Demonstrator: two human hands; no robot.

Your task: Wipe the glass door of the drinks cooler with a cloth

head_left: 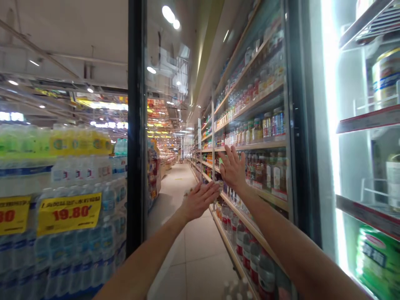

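A glass door (175, 137) with a dark frame (136, 125) stands in front of me. My right hand (233, 170) is raised toward the pane with its fingers spread and nothing in it. Lower and further left, my left hand (201, 201) stretches out flat, its fingers straight and close together, also holding nothing. Whether either palm touches the glass I cannot tell. Shelves of bottled drinks (265, 129) show in the pane behind my right hand; whether seen through it or mirrored is unclear.
At the right is a lit cooler with shelves (368, 121), a can (386, 77) and a green pack (378, 258). Stacked water bottles (75, 250) with a yellow price sign (69, 213) stand at the left. A tiled floor (178, 179) shows in the pane.
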